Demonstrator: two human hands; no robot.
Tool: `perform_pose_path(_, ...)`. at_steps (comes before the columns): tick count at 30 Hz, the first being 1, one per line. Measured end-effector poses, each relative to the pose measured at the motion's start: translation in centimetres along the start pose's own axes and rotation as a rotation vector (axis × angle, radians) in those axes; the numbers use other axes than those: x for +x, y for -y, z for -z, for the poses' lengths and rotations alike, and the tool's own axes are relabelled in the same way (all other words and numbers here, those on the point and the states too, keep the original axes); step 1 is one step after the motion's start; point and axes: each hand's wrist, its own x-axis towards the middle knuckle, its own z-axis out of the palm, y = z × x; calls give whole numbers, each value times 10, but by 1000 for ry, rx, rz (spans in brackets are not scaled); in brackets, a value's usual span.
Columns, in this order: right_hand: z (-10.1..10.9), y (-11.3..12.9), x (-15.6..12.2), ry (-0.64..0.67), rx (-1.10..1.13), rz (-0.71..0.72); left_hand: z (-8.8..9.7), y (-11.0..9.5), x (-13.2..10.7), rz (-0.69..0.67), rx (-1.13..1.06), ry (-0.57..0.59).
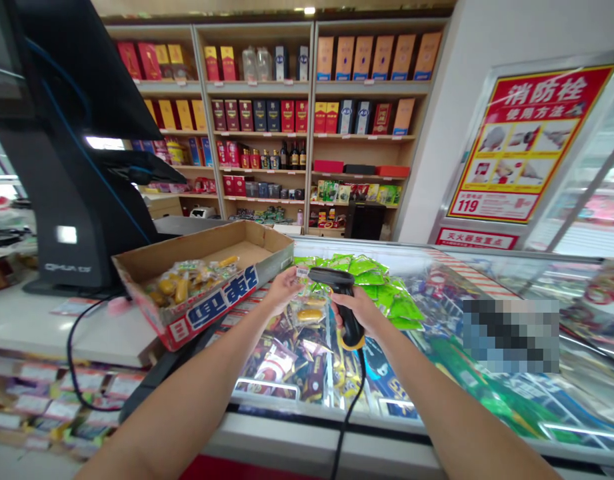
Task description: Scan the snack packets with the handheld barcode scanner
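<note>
My right hand (355,308) is wrapped round the grip of a black and yellow barcode scanner (349,319). Its head points left, towards my left hand (285,290). Between the fingertips of that hand is a small piece with a white barcode label (302,272), close to the scanner's nose; what the label belongs to is hard to make out. Bright green packets (397,301) lie in a pile on the glass top just beyond the scanner. Small clear-wrapped yellow snacks (311,314) sit on the glass below my hands.
An open cardboard box (261,241) with more wrapped yellow snacks stands at left, beside a black checkout terminal (81,200). The scanner's cable (343,427) hangs over the front edge of the glass-topped case (331,417). Shelves of boxed goods (261,137) line the back wall.
</note>
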Motion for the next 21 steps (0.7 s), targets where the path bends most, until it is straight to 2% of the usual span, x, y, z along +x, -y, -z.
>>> perform_pose_path(8,0,0,0,6,1,-34,0,-1,-1,16,19,-18)
perform_pose_path(17,-1,-1,1,-16,-15,-18,0,1,1,-42,48,-20)
perform_pose_path(21,-2,-4,1,-20,-19,-10,0,2,4,-114,98,-39)
